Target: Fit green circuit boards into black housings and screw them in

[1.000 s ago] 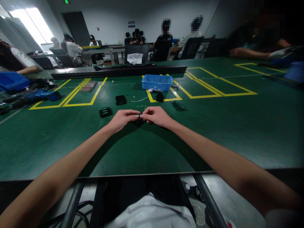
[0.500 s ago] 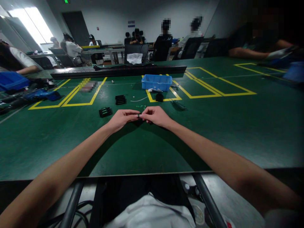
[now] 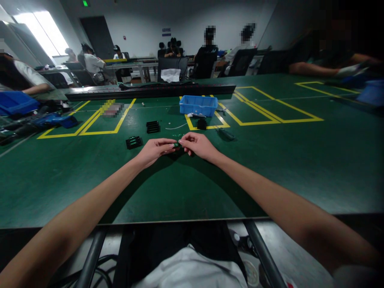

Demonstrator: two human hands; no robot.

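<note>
The left hand [image 3: 153, 151] pinches a small green part [image 3: 176, 145], now more exposed, seemingly steadying it. Whether the right hand [image 3: 198, 145] grips is unclear.

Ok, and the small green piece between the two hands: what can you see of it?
The small green piece is bright green with pale glints, so its surface looks shiny; the material can't be told. The left hand pinches it between thumb and fingers, partly covering it. The right hand has its fingertips at the other end, though whether they grip it is unclear. It appears held over the tabletop; its full shape is hidden.
</note>
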